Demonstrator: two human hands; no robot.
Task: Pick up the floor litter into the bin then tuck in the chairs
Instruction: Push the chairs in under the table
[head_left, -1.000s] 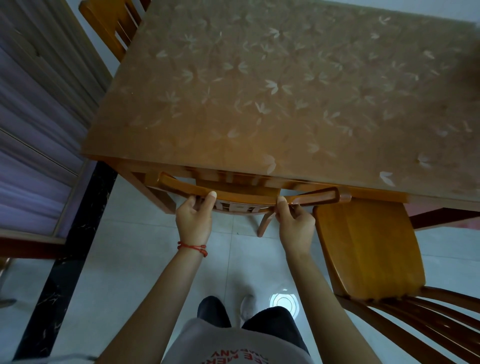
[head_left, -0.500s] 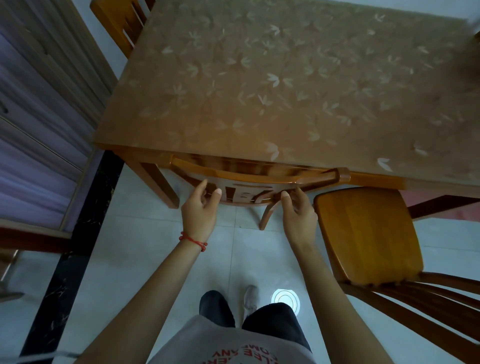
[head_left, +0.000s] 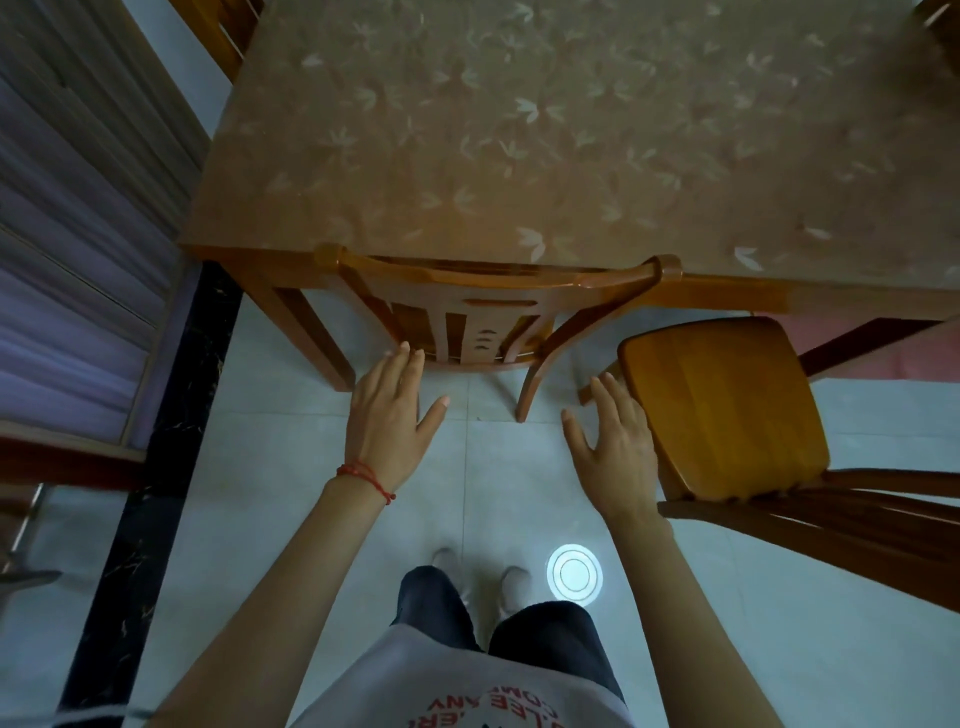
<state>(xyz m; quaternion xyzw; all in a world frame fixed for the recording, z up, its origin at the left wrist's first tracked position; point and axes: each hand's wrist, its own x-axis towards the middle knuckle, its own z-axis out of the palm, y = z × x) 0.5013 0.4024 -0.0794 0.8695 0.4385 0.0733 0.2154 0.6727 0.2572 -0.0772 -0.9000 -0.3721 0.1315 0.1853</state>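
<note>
Both hands, left hand (head_left: 387, 410) and right hand (head_left: 615, 447), hover with fingers released behind the tucked chair (head_left: 493, 301).

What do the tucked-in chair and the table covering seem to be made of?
Tucked-in chair: looks like varnished wood, orange-brown with a glossy highlight on the top rail. Table covering: probably a plastic or vinyl sheet, semi-matte with a pale leaf print; cannot tell for sure.

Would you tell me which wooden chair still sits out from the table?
The chair on the right: its seat shows, while the middle chair is tucked under the table.
</note>
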